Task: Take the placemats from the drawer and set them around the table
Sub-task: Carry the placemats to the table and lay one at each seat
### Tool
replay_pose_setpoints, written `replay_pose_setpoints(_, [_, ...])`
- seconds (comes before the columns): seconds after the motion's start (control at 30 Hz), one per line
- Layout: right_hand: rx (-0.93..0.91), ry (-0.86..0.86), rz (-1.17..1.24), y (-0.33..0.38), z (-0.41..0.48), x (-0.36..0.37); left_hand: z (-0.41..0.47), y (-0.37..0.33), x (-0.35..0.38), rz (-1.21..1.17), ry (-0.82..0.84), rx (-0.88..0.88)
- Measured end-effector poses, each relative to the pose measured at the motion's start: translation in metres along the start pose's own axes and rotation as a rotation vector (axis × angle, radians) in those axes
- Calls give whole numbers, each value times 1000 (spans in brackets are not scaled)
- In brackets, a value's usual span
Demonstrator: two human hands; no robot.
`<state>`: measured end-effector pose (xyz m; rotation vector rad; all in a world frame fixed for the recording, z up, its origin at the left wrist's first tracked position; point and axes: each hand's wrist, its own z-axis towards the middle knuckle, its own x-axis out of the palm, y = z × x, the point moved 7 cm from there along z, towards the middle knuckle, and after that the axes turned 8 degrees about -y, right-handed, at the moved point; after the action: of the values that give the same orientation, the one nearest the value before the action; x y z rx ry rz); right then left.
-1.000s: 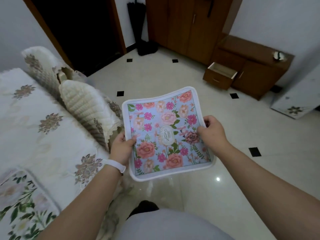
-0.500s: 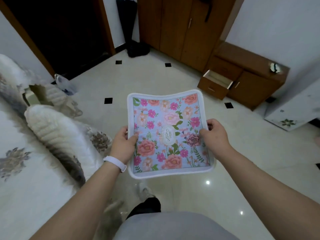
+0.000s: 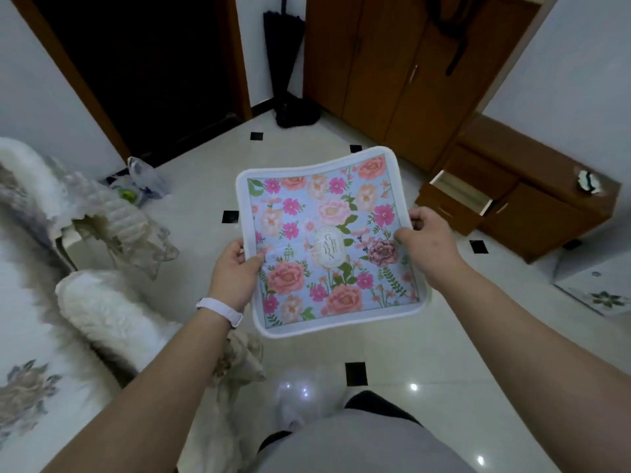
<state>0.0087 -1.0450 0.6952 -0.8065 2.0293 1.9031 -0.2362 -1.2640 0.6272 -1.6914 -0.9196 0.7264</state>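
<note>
Both hands [image 3: 235,268] [image 3: 428,242] grip the floral placemat [image 3: 333,233] edges.

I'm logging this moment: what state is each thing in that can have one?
Placemat: held in the air, pattern up, slightly bowed.
Left hand: grips the placemat's left edge.
Right hand: grips its right edge.
Drawer: open.
Wardrobe doors: shut.
Umbrella: folded, upright in the corner.

home, living/dining room: tiled floor [image 3: 444,353], wooden wardrobe [image 3: 375,63] and low cabinet [image 3: 546,213] with open drawer [image 3: 457,196], cloth-covered table [image 3: 30,336], covered chairs [image 3: 102,302]
</note>
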Motion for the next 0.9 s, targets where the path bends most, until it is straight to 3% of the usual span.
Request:
replay_pose_setpoints(0.2, [-27,145,-21,27,53,68,52,5,-27,-15,-111,-60])
replay_pose_setpoints(0.43, [-79,362,78,76,152,183,134,-6,-47,-16,-362,-122])
replay_pose_setpoints(0.67, [-177,578,-2,139,247,269,192,-31,-28,-101,-515,-174])
replay_pose_setpoints(0.9, [-242,746,-12,193,271,350,218,-50,-58,-140,-713,-212])
